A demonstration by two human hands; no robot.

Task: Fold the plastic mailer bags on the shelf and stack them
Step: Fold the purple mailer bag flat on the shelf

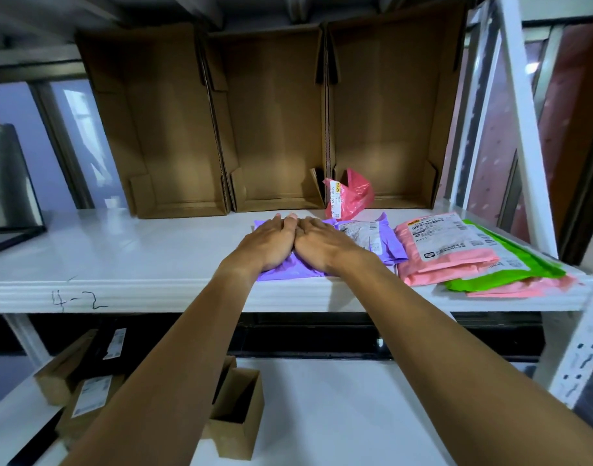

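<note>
Left hand (271, 240) and right hand (322, 245) side by side, fingers straight, pressing flat on purple mailer bag (290, 269) (nothing gripped), bag at front edge of white shelf (120, 253), pink-and-green mailer stack (456, 257) just right, wide shelf surface leftward, 3 cardboard boxes (275, 129) behind.

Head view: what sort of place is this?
Probably a parcel stockroom: a white metal shelf marked 4-2, open cardboard boxes along its back, and labelled mailers stacked on it.
</note>
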